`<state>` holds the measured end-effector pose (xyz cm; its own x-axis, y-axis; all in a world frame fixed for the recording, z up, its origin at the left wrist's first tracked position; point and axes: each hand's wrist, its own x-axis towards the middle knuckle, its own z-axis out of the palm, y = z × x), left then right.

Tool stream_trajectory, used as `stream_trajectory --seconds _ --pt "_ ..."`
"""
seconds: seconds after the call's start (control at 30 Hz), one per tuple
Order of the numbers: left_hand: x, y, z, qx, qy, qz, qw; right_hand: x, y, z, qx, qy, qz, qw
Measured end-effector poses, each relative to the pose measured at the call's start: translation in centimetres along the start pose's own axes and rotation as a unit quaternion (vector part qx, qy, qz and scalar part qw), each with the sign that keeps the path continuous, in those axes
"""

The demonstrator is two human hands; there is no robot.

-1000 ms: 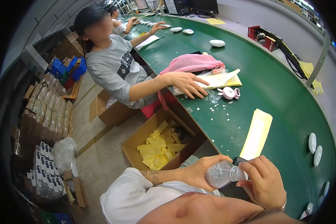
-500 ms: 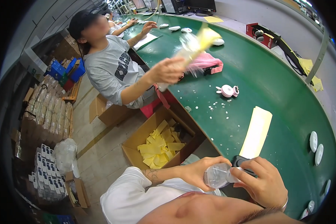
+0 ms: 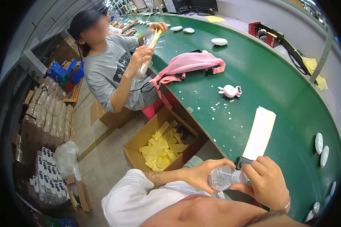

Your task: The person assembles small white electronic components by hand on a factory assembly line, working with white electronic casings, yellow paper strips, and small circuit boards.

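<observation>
A clear plastic bottle [image 3: 220, 178] lies tilted in front of my chest, at the table's near edge. My left hand [image 3: 199, 175] is closed around its body. At its white cap [image 3: 239, 177], my right hand [image 3: 268, 182] has curled fingers and thumb pressed to the rim. A black object [image 3: 242, 162], partly hidden behind my right hand, rests on the table. Beyond it lies a stack of pale yellow paper strips [image 3: 259, 132].
A green table [image 3: 291, 113] carries a pink bag [image 3: 195, 62], a pink-white rabbit-eared device [image 3: 230, 91], scattered white bits and white oval devices [image 3: 318, 143]. A carton [image 3: 138, 159] of yellow strips stands below. A co-worker [image 3: 108, 64] holds a plastic-wrapped item.
My right hand has turned on the cap, its fingers now more curled. The co-worker has drawn the plastic and yellow item back toward their body, uncovering the pink bag.
</observation>
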<state>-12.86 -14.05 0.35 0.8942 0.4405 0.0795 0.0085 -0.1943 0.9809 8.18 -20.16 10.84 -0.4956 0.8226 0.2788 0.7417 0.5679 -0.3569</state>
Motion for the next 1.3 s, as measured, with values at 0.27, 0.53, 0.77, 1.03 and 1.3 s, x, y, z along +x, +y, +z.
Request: stream_trajectory --seconds 0.27,0.53,0.77,1.03,1.3 --pt "0.1 0.1 0.3 -0.006 0.013 0.015 1.0 0.5 -0.3 0.6 -0.036 0.02 0.014 0.999" --pt "0.3 0.0 0.5 -0.004 0.011 0.01 1.0 0.2 -0.1 1.1 -0.074 0.041 0.03 0.996" --pt "0.2 0.0 0.8 0.027 0.068 0.0 0.997 1.5 -0.5 1.8 -0.101 0.058 0.035 0.993" --pt "0.3 -0.1 1.3 0.065 0.1 -0.005 0.993 0.1 0.4 2.4 -0.133 0.073 0.049 0.987" --pt "0.3 -0.4 1.8 0.186 0.176 0.035 0.966 0.1 0.2 2.5 -0.148 0.068 0.092 0.982"
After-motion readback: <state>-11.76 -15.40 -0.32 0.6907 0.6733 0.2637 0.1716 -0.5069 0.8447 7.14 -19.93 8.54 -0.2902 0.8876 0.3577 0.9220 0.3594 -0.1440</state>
